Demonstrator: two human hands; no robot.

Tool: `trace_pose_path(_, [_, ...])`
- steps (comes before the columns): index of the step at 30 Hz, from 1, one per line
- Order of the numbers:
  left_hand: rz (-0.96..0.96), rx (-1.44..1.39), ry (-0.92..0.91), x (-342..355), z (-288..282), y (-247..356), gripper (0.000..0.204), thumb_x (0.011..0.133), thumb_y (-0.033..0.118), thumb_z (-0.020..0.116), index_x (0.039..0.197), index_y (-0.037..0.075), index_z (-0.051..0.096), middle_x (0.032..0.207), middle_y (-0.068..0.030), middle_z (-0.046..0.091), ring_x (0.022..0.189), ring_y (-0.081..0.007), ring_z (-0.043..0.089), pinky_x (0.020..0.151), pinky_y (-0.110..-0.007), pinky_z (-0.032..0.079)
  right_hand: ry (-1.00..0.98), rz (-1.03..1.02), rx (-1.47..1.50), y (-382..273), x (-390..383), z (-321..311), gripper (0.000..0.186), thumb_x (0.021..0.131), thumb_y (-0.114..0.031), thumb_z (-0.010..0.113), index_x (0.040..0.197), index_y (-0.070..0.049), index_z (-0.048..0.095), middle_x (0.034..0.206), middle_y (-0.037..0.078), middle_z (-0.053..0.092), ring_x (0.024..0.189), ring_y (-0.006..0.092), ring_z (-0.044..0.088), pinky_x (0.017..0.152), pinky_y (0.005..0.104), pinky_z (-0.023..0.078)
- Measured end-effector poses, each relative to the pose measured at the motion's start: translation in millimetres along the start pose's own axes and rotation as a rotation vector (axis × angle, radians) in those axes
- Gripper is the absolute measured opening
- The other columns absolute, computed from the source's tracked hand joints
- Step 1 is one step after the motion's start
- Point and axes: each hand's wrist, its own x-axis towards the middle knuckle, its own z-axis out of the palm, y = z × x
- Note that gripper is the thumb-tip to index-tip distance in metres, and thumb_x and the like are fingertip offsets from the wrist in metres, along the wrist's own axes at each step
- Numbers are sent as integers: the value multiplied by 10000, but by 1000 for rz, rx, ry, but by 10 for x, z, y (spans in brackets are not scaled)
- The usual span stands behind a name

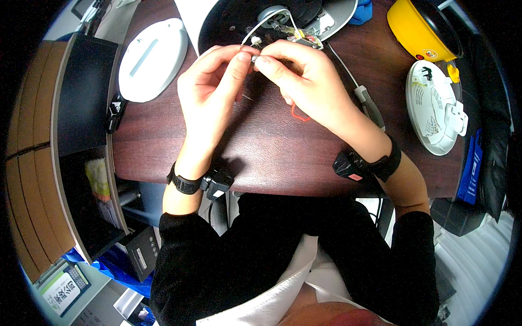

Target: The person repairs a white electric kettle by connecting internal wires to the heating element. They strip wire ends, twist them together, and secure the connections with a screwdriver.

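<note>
While a white cable (255,27) arcs away up-right, left grip (211,79) and right grip (304,68) tightly pinch a metallic piece (254,58)

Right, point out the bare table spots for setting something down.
Bare tabletop: middle, between the red wire and the near edge; left, from the white oval cover to the near edge; right, between the grey-handled tool and white shell. Crowded: the far middle, around the left hand, right hand, black round piece and small parts.
</note>
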Motion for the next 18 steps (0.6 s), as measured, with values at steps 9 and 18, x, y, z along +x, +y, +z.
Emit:
trace_pose_path(9, [-17,-48,9,-2,25,-15,146,931,52,643,1054,-7,694,916,-16,681,744,-21,571,627,-153,436,77,46,99,60,-2,14,131,897,-150,679,937,-29,651,756,16,649,658,78,605,588,237,486])
trace_pose_path(18, [-4,-41,0,-4,43,-5,144,931,48,641,1052,-7,696,923,-11,674,755,-22,572,635,-155,435,110,43,141,10,-41,40,124,903,-144,675,944,-28,660,779,-4,632,603,54,583,519,203,472])
